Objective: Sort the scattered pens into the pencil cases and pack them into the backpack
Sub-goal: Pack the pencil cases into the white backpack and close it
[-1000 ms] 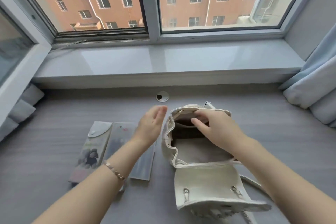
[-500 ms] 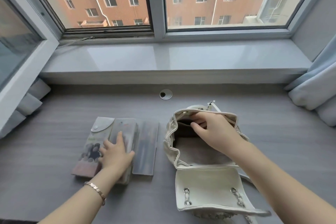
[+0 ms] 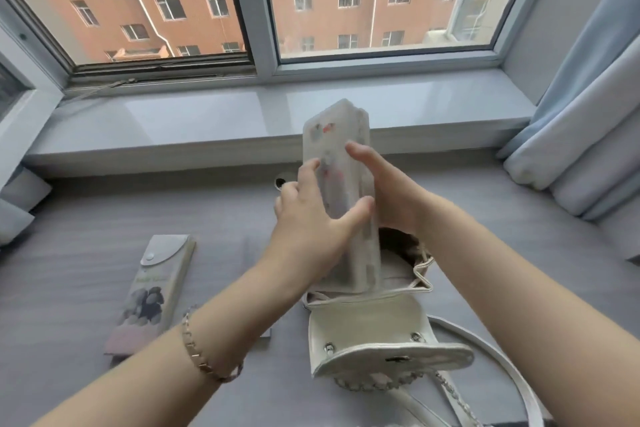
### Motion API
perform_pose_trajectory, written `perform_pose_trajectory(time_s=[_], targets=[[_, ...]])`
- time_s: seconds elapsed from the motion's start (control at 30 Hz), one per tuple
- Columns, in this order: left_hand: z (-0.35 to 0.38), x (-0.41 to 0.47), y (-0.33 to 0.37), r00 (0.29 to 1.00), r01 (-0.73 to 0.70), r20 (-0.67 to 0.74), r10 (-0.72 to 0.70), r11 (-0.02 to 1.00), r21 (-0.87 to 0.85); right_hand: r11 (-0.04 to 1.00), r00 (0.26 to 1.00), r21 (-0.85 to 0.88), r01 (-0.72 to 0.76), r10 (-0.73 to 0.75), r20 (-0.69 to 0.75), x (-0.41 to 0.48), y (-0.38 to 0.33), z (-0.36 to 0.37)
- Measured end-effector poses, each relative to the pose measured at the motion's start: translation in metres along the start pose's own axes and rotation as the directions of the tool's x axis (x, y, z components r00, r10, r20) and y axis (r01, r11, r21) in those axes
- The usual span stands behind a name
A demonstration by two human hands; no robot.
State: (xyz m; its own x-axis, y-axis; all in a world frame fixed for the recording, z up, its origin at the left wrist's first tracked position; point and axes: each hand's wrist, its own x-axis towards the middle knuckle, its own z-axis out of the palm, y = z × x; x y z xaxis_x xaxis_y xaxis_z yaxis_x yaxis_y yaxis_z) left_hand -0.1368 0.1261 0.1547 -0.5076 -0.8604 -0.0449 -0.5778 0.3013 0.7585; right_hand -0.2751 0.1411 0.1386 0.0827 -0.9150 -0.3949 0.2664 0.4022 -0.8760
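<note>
Half a second back the left hand lay flat on the cases on the table and the right held the bag's mouth. Now both have come up around the clear pencil case (image 3: 334,135), which stands nearly upright above the backpack (image 3: 420,265).

The left hand (image 3: 311,236) grips the case about its middle, thumb across the near face and fingers round the far left edge. The right hand (image 3: 391,194) rests against the opposite side with its fingers straight, steadying rather than clasping. Blurred colours inside the case suggest pens, though they cannot be made out.

Directly below the grip, the case's lower end sits at or just inside the bag's open mouth; how deep it has gone is hidden by the left wrist. The flap lies folded toward the person.

Down and left of the grip, the printed pencil case (image 3: 152,291) lies flat on the grey table (image 3: 86,253), well apart from the bag. A grey corner of something flat shows under the left forearm.

The step appears to be packing the first case. The next move likely calls for sliding it straight down while the right hand frees the rim, since the soft mouth looks narrow and could fold in.
</note>
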Motion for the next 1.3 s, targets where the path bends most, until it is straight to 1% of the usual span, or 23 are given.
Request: perform_pose_trajectory(time_s=[0.03, 0.1, 0.13, 0.17, 0.23, 0.27, 0.3, 0.33, 0.37, 0.43, 0.47, 0.53, 0.6, 0.67, 0.73, 0.8, 0.9, 0.93, 1.0, 1.07, 1.17, 1.27, 1.3], targets=[[0.010, 0.000, 0.000, 0.999, -0.038, 0.026, 0.037, 0.999, 0.021, 0.999, 0.999, 0.031, 0.034, -0.033, -0.018, -0.002, 0.000, -0.006], [0.022, 0.005, -0.012, 0.992, -0.103, 0.081, 0.098, 0.993, 0.059, 0.994, 0.988, -0.036, 0.105, -0.108, -0.108, -0.004, 0.006, -0.017], [0.025, 0.008, -0.023, 0.983, -0.164, 0.097, 0.155, 0.983, 0.086, 0.988, 0.977, -0.061, 0.140, -0.148, -0.153, -0.005, 0.011, -0.020], [0.024, 0.011, -0.035, 0.968, -0.247, 0.098, 0.233, 0.955, 0.166, 0.982, 0.964, -0.064, 0.178, -0.187, -0.188, -0.005, 0.016, -0.023], [0.024, 0.016, -0.059, 0.903, -0.415, 0.057, 0.425, 0.834, 0.364, 0.967, 0.941, -0.026, 0.253, -0.252, -0.225, -0.006, 0.026, -0.025], [0.025, 0.015, -0.070, 0.866, -0.465, 0.040, 0.498, 0.775, 0.428, 0.955, 0.931, -0.018, 0.296, -0.292, -0.219, -0.006, 0.030, -0.025], [0.024, 0.013, -0.076, 0.855, -0.467, 0.034, 0.517, 0.741, 0.483, 0.938, 0.918, -0.006, 0.345, -0.339, -0.204, -0.007, 0.032, -0.026], [0.023, 0.012, -0.082, 0.857, -0.441, 0.000, 0.515, 0.734, 0.516, 0.921, 0.906, 0.015, 0.389, -0.380, -0.188, -0.008, 0.034, -0.025], [0.022, 0.010, -0.088, 0.877, -0.386, -0.048, 0.478, 0.761, 0.521, 0.903, 0.892, 0.032, 0.428, -0.416, -0.178, -0.009, 0.035, -0.024], [0.020, 0.016, -0.098, 0.943, -0.255, -0.080, 0.323, 0.857, 0.447, 0.882, 0.866, 0.008, 0.471, -0.461, -0.192, -0.010, 0.036, -0.022], [0.018, 0.020, -0.101, 0.969, -0.198, -0.054, 0.240, 0.889, 0.412, 0.882, 0.859, -0.045, 0.469, -0.467, -0.211, -0.011, 0.037, -0.021], [0.013, 0.020, -0.098, 0.994, -0.089, 0.086, 0.061, 0.924, 0.371, 0.879, 0.857, -0.249, 0.407, -0.461, -0.229, -0.012, 0.041, -0.019], [0.015, 0.018, -0.093, 0.977, 0.021, 0.197, -0.082, 0.956, 0.293, 0.787, 0.870, -0.509, 0.349, -0.475, -0.137, -0.017, 0.044, -0.016], [0.021, 0.020, -0.092, 0.961, 0.120, 0.235, -0.146, 0.985, 0.121, 0.654, 0.878, -0.659, 0.371, -0.478, 0.020, -0.021, 0.049, -0.013], [0.024, 0.018, -0.095, 0.967, 0.168, 0.193, -0.165, 0.986, -0.004, 0.498, 0.857, -0.767, 0.404, -0.499, 0.127, -0.023, 0.055, -0.012], [0.025, 0.016, -0.098, 0.972, 0.124, 0.211, -0.104, 0.989, -0.083, 0.319, 0.867, -0.888, 0.331, -0.475, 0.153, -0.026, 0.063, -0.017], [0.024, 0.006, -0.097, 0.965, 0.060, 0.262, -0.017, 0.986, -0.158, 0.146, 0.946, -0.985, 0.094, -0.321, 0.042, -0.030, 0.064, -0.020], [0.024, 0.005, -0.097, 0.962, 0.035, 0.271, 0.014, 0.984, -0.177, 0.093, 0.961, -0.995, 0.019, -0.275, -0.007, -0.029, 0.061, -0.020], [0.024, 0.004, -0.093, 0.962, -0.016, 0.266, 0.054, 0.989, -0.144, -0.035, 0.974, -0.996, -0.079, -0.217, -0.069, -0.024, 0.053, -0.016], [0.022, 0.005, -0.088, 0.968, -0.030, 0.247, 0.055, 0.994, -0.103, -0.132, 0.977, -0.982, -0.135, -0.183, -0.110, -0.016, 0.049, -0.006], [0.023, 0.003, -0.085, 0.974, -0.032, 0.221, 0.056, 0.993, -0.113, -0.200, 0.973, -0.956, -0.214, -0.130, -0.191, 0.003, 0.057, 0.016], [0.026, -0.001, -0.089, 0.972, -0.029, 0.228, 0.056, 0.993, -0.117, -0.309, 0.980, -0.930, -0.200, -0.078, -0.185, 0.023, 0.073, 0.035], [0.027, -0.002, -0.090, 0.973, -0.019, 0.227, 0.045, 0.993, -0.117, -0.311, 0.983, -0.932, -0.183, -0.072, -0.169, 0.028, 0.076, 0.035]])
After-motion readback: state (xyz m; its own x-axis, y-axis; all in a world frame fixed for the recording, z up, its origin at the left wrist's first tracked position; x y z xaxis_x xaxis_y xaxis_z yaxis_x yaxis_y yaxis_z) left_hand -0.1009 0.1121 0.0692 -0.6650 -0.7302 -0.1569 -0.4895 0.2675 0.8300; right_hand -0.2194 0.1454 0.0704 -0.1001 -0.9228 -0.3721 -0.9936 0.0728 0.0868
